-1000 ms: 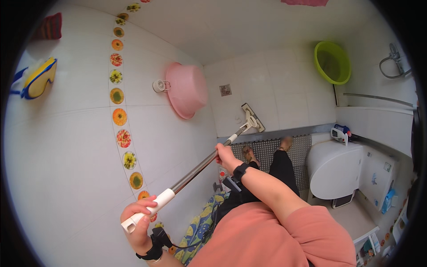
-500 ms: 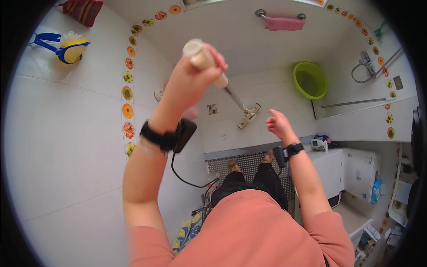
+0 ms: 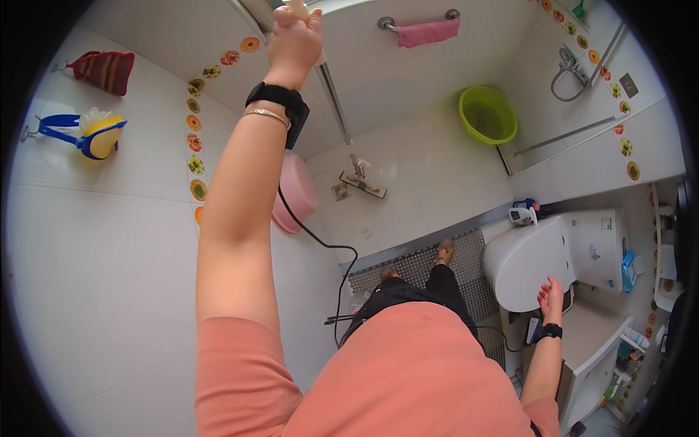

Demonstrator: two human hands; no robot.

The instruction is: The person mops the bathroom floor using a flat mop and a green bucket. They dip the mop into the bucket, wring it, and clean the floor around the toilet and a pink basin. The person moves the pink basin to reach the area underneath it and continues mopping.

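Note:
My left hand (image 3: 294, 45) is stretched far forward, its fingers wrapped round the pale grip of a flat mop. The mop's grey pole (image 3: 333, 98) slants down from the fist to the floor. Its flat rectangular head (image 3: 363, 185) lies on the white tiles, right beside the square floor drain (image 3: 341, 191). Over by the toilet, my right hand (image 3: 551, 298) holds nothing; its fingers are loosely stretched out. Dark straps with small devices circle both wrists, and a black cable (image 3: 325, 246) hangs from the left one.
A pink basin (image 3: 297, 191) leans at the left wall, partly behind my left arm. A green tub (image 3: 488, 115) stands at the back right. The closed toilet (image 3: 529, 266) is at my right. A low sill (image 3: 429, 238) separates the tiles from the grey mat (image 3: 470, 273) under my feet.
My left hand has pushed farther forward with the mop, and the mop head has shifted left to the drain. My right hand has dropped back to the right, beside the toilet. The view has turned.

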